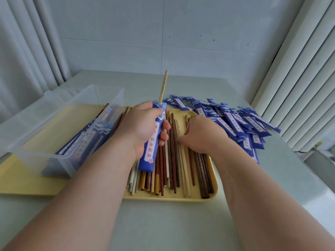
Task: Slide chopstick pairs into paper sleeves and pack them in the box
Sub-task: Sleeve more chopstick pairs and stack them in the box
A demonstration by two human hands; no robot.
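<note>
The left hand (143, 127) grips a blue paper sleeve (151, 147) with a pale chopstick (163, 86) poking from its top. The right hand (203, 134) lies palm-down on loose chopsticks (172, 160) in a yellow tray (181, 198); its fingers are hidden, so I cannot tell its grip. The clear box (54, 160) is left of both hands, and the spare sleeves (244, 124) are to their right on the table (181, 225).

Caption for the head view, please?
Left hand grips blue paper sleeve holding one pale chopstick; right hand rests on mixed chopsticks in yellow tray.
</note>
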